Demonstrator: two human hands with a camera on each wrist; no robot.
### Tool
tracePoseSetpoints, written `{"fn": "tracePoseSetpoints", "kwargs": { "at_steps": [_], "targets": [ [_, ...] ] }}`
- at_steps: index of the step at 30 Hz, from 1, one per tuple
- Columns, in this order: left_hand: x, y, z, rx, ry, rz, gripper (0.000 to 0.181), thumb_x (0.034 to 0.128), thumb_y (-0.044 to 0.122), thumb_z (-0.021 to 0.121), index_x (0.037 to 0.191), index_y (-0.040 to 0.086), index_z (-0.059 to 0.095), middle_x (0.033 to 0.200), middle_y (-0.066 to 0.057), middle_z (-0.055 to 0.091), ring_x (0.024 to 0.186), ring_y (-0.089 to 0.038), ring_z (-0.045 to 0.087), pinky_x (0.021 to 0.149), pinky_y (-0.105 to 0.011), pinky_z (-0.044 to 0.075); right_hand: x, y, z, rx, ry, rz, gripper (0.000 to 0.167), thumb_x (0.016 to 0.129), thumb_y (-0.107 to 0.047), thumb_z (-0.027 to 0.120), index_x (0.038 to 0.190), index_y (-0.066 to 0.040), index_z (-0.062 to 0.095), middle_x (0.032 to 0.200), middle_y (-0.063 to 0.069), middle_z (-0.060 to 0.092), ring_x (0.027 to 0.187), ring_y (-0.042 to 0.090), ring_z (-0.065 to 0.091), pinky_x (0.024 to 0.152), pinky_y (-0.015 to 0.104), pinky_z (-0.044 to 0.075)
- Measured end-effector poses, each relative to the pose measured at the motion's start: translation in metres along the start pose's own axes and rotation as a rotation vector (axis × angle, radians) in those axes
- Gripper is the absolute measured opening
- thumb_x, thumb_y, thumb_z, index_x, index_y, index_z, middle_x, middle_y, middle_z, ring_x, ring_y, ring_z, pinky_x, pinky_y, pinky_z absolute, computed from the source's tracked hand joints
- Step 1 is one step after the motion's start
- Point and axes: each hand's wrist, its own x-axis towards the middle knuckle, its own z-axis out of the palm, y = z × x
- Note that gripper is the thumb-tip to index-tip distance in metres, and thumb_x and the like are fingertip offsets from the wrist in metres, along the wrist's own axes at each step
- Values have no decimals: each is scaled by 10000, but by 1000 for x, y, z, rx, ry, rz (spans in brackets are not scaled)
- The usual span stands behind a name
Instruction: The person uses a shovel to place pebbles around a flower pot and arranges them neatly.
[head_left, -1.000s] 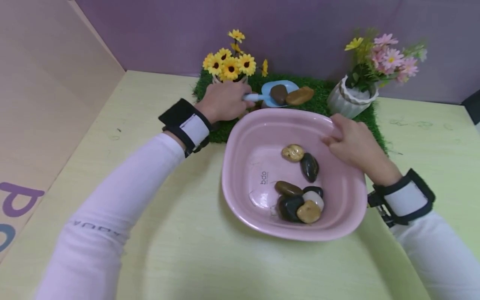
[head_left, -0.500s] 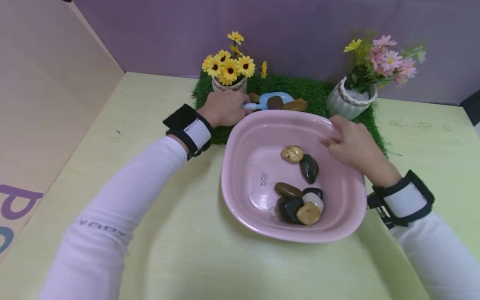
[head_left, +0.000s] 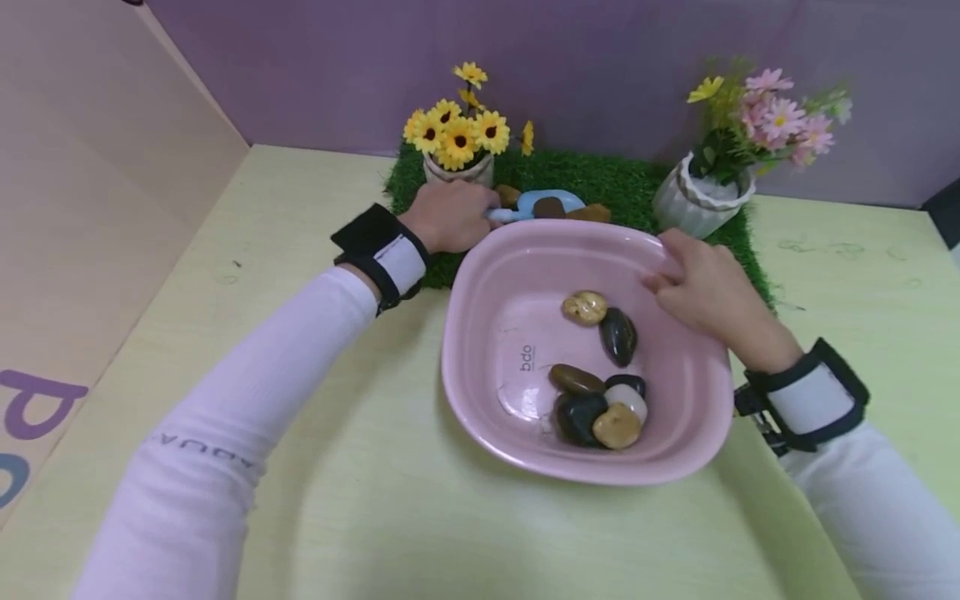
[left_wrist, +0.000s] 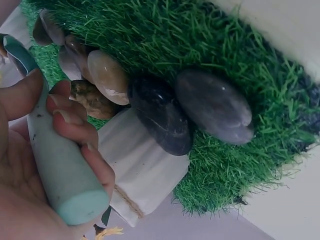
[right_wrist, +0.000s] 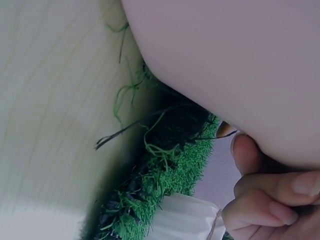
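Light-blue shovel (head_left: 527,206), partly hidden behind a pink basin (head_left: 480,342)
The left hand (head_left: 453,217) grips its handle over artificial turf (head_left: 615,177); the basin's rim covers part of a brown stone (head_left: 549,207) at the blade, which the left-wrist view crops. The right hand (head_left: 708,287) grips the rim.

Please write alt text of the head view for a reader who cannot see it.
A person's right hand holds the edge of a pink basin with several stones in it, while the left hand grips a blue scoop at the basin's far side. Behind, on a green mat, are potted yellow flowers and pink flowers.
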Motion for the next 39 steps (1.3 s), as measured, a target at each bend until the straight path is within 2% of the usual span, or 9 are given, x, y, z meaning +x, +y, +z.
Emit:
{"fn": "tracePoseSetpoints", "kwargs": {
  "at_steps": [4,8,15,25,28,31,34,37,39],
  "targets": [
    [-1,2,-2,30,-7,-6,306,1031,336,405,1106,153,639,989,-65,618,852,-231,570,662,-355,369,1,0,0,3,-6,2,181,930,-177,610,928,-48,483,657,92,462,577,249,512,506,336,399],
    [-2,5,-5,65,-21,-17,303,1030,311,375,1009,128,615,836,-64,503,787,-223,510,663,-339,333,1,0,0,5,-5,8,192,932,-189,614,927,-50,483,652,86,450,581,252,503,512,339,387],
    [-1,6,-6,96,-42,-43,315,1033,349,376,1046,137,609,841,-55,490,778,-218,488,663,-334,305,1,0,0,-2,-2,9,172,927,-167,600,917,-57,468,645,83,416,593,253,474,528,338,361],
    [-3,8,-8,100,-58,-60,297,1032,316,373,906,131,567,759,-49,401,695,-202,424,619,-316,288,1,0,0,-3,-9,13,167,932,-171,589,929,-56,469,638,74,398,581,243,452,525,335,348],
    [-3,8,-8,109,-56,-60,297,1034,313,376,918,130,578,746,-46,396,675,-197,421,597,-309,287,1,0,0,-4,-14,21,164,933,-168,587,933,-55,468,638,77,396,574,240,446,521,333,346],
    [-2,8,-8,136,-37,-51,298,1037,314,384,938,132,598,730,-42,406,661,-194,434,572,-304,291,1,1,1,-5,-14,21,169,932,-169,586,924,-56,461,638,75,390,577,242,440,525,335,340],
    [-2,9,-8,193,3,-30,317,1039,316,394,844,139,571,683,-29,391,622,-183,437,541,-295,293,1,1,1,-7,-15,20,172,933,-171,584,917,-58,454,640,73,385,584,245,434,531,338,334],
    [-1,10,-7,248,46,-7,354,1038,307,405,728,151,471,632,-13,338,564,-170,392,513,-291,271,1,1,1,-12,-16,21,171,933,-172,584,921,-59,456,646,76,392,592,249,438,534,338,335],
    [-1,12,-7,279,71,10,355,1035,302,414,713,157,454,612,-8,319,537,-164,363,503,-288,258,1,1,1,-14,-17,25,170,935,-173,583,922,-61,456,649,80,399,592,251,444,531,337,339]
  ]
}}
